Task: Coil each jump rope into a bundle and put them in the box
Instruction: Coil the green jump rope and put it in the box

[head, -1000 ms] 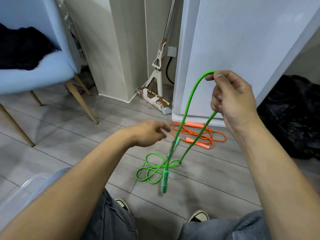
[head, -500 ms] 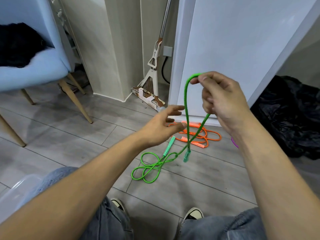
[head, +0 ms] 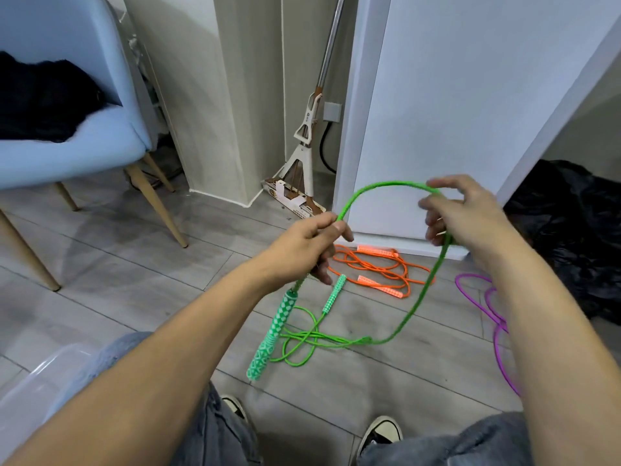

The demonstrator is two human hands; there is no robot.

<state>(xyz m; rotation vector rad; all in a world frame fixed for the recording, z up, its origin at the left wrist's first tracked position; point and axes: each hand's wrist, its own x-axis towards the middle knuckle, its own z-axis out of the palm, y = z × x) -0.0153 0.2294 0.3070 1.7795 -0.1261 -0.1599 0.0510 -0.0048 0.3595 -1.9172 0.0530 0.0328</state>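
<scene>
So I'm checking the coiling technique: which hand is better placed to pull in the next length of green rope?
Probably the right hand: the green rope runs from it down to the slack on the floor. The left hand pinches the end near the hanging handle, anchoring the loop.

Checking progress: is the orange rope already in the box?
No, the orange rope lies loose on the floor beside the white cabinet.

we reach both bare forearms forward. our left hand (head: pixel 307 242) is closed, thumb pinched against the fingers. our right hand (head: pixel 470 215) is held higher, blurred, fingers loosely curled and spread apart.
</scene>
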